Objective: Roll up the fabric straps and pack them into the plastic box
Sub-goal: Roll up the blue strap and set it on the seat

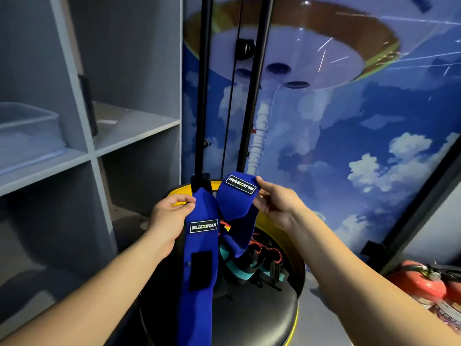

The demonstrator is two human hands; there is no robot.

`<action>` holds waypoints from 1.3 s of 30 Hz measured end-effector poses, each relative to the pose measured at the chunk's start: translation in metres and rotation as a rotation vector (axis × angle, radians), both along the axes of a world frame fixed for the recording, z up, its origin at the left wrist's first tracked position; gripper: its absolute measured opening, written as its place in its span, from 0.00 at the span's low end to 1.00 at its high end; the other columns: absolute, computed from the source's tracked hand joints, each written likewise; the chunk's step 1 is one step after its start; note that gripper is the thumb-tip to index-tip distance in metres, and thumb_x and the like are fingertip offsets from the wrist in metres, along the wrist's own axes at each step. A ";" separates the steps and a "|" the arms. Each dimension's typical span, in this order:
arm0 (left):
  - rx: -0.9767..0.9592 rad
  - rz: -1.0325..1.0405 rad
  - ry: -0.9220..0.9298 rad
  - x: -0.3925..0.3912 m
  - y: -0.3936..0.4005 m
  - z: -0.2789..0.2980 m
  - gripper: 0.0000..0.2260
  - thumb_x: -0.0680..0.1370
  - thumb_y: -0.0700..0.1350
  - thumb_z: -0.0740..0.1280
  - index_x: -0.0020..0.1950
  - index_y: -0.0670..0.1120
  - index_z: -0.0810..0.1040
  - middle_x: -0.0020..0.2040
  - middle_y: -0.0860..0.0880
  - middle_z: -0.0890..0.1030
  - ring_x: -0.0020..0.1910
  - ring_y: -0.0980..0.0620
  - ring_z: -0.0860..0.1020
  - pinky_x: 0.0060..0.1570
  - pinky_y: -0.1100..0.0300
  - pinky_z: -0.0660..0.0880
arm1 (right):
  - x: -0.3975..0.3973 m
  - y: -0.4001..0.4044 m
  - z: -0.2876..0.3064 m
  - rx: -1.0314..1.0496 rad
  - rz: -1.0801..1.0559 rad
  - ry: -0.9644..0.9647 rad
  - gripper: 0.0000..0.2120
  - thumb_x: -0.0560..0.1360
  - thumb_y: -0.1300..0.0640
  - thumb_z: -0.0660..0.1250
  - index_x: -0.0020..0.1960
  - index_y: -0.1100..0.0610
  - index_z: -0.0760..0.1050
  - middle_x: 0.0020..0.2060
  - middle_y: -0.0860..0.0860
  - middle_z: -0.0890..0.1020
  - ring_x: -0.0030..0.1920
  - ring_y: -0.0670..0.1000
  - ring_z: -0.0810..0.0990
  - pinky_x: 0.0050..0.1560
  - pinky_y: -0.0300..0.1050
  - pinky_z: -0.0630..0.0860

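Two blue fabric straps with black-and-white labels hang in front of me. My left hand pinches the upper end of the long blue strap, which hangs straight down and bears a black patch. My right hand pinches the folded top of the second blue strap, whose tail drops toward the seat. A clear plastic box stands on a grey shelf at the far left, apart from both hands.
Below the straps is a black round seat with a yellow rim, holding a pile of teal, black and orange straps. Black poles rise behind it. Grey shelving fills the left. Red fire extinguishers stand at the lower right.
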State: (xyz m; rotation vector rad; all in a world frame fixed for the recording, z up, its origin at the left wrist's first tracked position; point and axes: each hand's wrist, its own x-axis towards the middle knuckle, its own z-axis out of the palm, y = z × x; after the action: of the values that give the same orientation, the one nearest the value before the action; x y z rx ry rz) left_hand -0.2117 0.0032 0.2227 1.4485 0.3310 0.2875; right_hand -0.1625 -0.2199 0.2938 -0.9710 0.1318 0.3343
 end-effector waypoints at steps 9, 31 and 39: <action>-0.111 -0.041 -0.027 -0.024 0.000 0.043 0.09 0.80 0.37 0.67 0.56 0.48 0.83 0.52 0.45 0.85 0.49 0.47 0.83 0.52 0.52 0.80 | -0.023 0.025 0.033 0.135 0.009 -0.023 0.08 0.79 0.65 0.67 0.56 0.67 0.77 0.49 0.62 0.84 0.48 0.58 0.86 0.46 0.50 0.85; -0.035 -0.079 -0.185 -0.052 -0.007 0.082 0.11 0.76 0.34 0.72 0.55 0.47 0.84 0.49 0.48 0.87 0.50 0.51 0.86 0.49 0.57 0.81 | -0.045 0.013 -0.005 -0.160 0.059 -0.080 0.09 0.80 0.55 0.68 0.56 0.60 0.78 0.39 0.53 0.81 0.36 0.48 0.79 0.38 0.39 0.79; 0.081 -0.132 -0.174 -0.051 -0.016 0.091 0.12 0.76 0.36 0.72 0.54 0.51 0.84 0.50 0.50 0.87 0.52 0.51 0.85 0.51 0.55 0.82 | -0.046 -0.015 0.011 -1.029 -0.169 -0.564 0.08 0.77 0.50 0.72 0.43 0.53 0.80 0.39 0.50 0.85 0.37 0.48 0.81 0.43 0.46 0.78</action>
State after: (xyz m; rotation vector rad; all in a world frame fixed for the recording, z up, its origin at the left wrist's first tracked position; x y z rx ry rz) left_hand -0.2629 -0.0130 0.3139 1.5060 0.0834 0.3206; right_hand -0.2085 -0.2348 0.3049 -2.0181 -0.1540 -0.2170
